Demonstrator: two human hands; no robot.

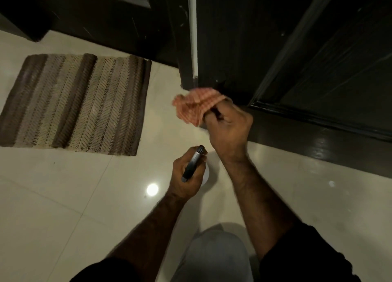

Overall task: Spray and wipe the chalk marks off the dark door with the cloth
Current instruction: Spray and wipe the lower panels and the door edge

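My right hand (230, 131) grips a bunched orange checked cloth (195, 104) just in front of the bottom corner of the dark door (265, 48). Whether the cloth touches the door I cannot tell. My left hand (187, 175) holds a spray bottle (193, 164) by its dark trigger head, low over the floor, nozzle pointing toward the door. The bottle's white body is mostly hidden under that hand. Faint pale marks and scratches show on the door's lower panel and along its edge.
A striped brown and beige woven mat (76, 103) lies on the glossy cream tiled floor (63, 207) to the left. A dark door frame and skirting (339, 146) run along the right. My knee in light trousers (218, 254) is at the bottom.
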